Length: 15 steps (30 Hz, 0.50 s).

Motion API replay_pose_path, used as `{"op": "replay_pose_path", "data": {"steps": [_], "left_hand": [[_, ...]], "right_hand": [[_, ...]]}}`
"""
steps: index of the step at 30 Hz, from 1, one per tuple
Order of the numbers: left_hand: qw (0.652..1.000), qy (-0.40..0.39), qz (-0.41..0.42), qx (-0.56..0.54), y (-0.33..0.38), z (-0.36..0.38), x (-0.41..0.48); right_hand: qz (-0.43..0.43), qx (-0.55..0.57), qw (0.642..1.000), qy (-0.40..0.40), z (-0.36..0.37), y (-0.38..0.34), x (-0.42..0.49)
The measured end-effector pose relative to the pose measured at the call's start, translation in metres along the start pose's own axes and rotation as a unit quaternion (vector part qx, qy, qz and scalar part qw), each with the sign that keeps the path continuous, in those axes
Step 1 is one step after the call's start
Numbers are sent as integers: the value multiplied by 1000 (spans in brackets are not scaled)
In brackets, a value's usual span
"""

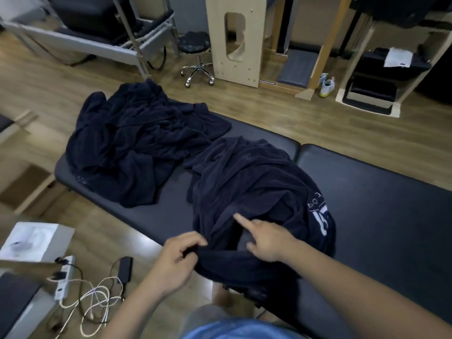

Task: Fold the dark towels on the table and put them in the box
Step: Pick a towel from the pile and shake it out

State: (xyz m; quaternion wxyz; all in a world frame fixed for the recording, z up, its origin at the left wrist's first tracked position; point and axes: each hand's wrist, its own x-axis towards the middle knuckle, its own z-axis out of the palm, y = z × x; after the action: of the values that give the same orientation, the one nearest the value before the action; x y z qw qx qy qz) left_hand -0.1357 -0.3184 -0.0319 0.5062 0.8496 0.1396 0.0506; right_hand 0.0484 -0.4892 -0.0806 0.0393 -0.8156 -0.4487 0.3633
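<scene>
Two crumpled dark navy towels lie on a black padded table (367, 192). The far towel (137, 145) is bunched at the table's left end. The near towel (256, 192), with white lettering on its right side, spills over the front edge. My left hand (178, 260) pinches the near towel's edge at the table's front. My right hand (264, 236) rests on that towel with the index finger stretched out and the other fingers curled. A white box (31, 241) stands on the floor at the lower left.
A power strip with tangled white and black cables (93, 289) lies on the wooden floor by the box. Behind the table stand a rolling stool (195, 55), a wooden panel (234, 40), a metal frame and shelving with dark pads.
</scene>
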Motion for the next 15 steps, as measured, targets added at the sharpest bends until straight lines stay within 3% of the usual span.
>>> {"op": "replay_pose_path", "data": {"steps": [4,7,11,15], "left_hand": [[995,43,-55,-74,5,-31,-5],[991,78,-27,-103,20,-56,-14],[991,118,9,-66,25,-83,-26],[987,154,39,-6,29,-94,-18]], "right_hand": [[121,-51,991,14,-26,13,32],[227,-123,964,65,-39,39,32],[308,-114,936,126,-63,69,17],[335,-54,920,196,-92,83,-2]]}}
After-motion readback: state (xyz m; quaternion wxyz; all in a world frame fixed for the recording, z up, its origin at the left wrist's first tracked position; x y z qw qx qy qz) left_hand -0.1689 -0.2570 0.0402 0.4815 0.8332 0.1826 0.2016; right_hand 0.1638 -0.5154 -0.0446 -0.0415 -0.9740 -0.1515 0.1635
